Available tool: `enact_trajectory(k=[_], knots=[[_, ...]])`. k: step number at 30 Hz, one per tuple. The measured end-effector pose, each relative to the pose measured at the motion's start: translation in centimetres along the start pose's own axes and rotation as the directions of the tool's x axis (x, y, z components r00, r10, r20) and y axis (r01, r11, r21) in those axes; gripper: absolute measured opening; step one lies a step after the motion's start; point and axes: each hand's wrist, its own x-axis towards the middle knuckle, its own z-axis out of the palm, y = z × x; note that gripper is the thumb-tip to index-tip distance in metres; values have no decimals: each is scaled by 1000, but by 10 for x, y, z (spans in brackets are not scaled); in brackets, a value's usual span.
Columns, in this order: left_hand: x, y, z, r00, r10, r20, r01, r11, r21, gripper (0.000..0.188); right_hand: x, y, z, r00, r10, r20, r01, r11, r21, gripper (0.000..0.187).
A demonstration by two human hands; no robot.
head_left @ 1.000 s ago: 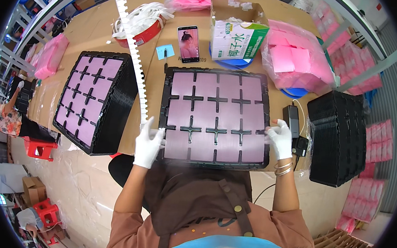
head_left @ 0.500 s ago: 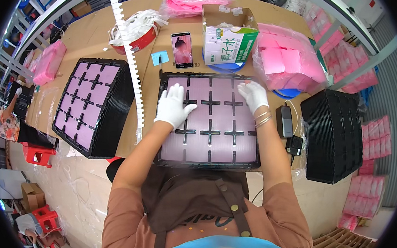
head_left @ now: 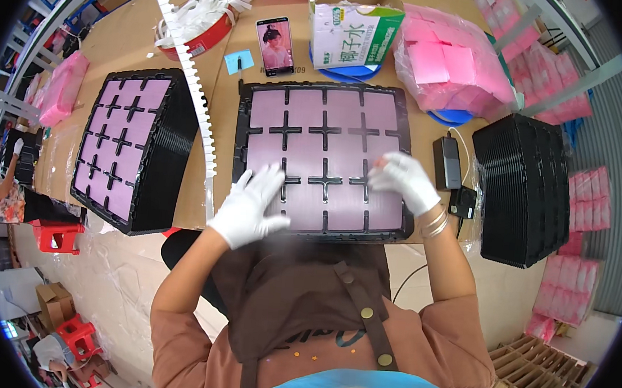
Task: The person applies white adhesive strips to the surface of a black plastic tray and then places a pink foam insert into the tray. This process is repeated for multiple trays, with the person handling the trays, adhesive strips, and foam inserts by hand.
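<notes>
A black plastic tray [head_left: 241, 142] lies in front of me, its compartments divided by black crosses and filled with lilac flat pieces [head_left: 303, 150]. My left hand [head_left: 246, 210], in a white glove, rests over the tray's near left corner with fingers stretched out and nothing in them. Over the near right part of the tray is my right hand [head_left: 411, 185], also gloved, its fingers bent inward. A reddish fingertip shows on that hand; motion blur smears the other fingertips, so I cannot tell whether it holds anything.
Stacked black trays stand left [head_left: 165, 158] and right [head_left: 523, 198]. Beyond the tray are a phone [head_left: 274, 51], a pen [head_left: 240, 64] on a blue note, a carton [head_left: 352, 38] and a bag of pink pieces [head_left: 453, 63]. A toothed white strip [head_left: 194, 67] crosses the left side; a black adapter [head_left: 448, 166] lies right.
Both hands have moved from the tray's far and middle parts toward its near edge. The table and its things appear higher in the picture, and the phone's screen picture differs.
</notes>
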Motion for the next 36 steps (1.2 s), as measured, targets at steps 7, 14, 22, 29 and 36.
enact_trajectory(k=[7, 14, 22, 29, 36], knots=[[-56, 28, 15, 994, -104, -36, 108, 983, 151, 65, -46, 26, -6, 964, 227, -137, -263, 885, -385, 23], [-53, -10, 40, 673, -622, -400, 527, 783, -332, 33, -45, 57, -29, 749, -492, -444, -119, 560, -820, 41], [-57, 6, 34, 535, -824, -188, 329, 408, -852, 34, -43, 54, -41, 755, -209, -622, 119, 976, -183, 18], [-164, -11, -44, 160, -882, -444, -25, 446, -895, 28, -63, -21, 58, 819, -463, -338, 422, 886, -191, 32], [-233, -119, -61, -254, -856, -451, -117, 490, -864, 39, 49, 17, 129, 986, -125, 113, 132, 990, -58, 24]])
